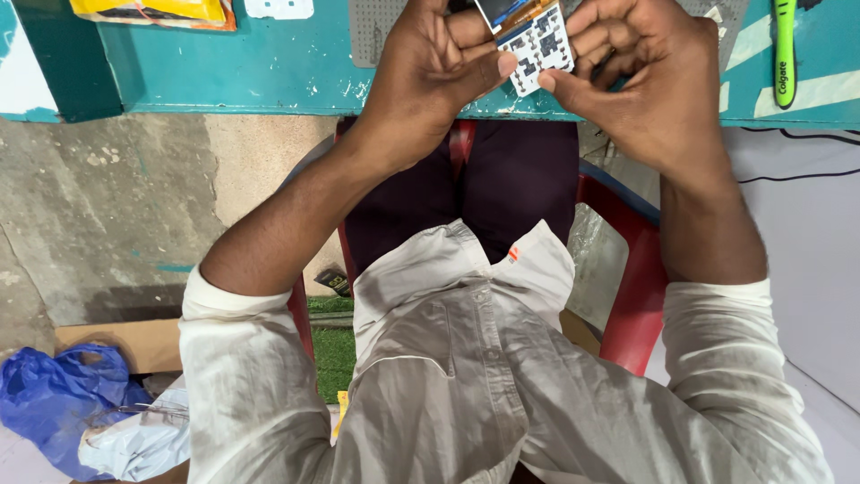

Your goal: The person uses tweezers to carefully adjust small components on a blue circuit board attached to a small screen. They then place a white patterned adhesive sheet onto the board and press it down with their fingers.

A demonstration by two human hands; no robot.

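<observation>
Pinching a thin, flat patterned card: left hand and right hand, fingers curled.

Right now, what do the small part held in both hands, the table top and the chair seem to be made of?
The small keypad part, pinched between left hand and right hand, looks like thin white plastic or film with dark printed contacts. The table top seems painted wood: teal paint, chipped and scuffed. The chair looks like moulded red plastic, smooth and slightly glossy.
</observation>
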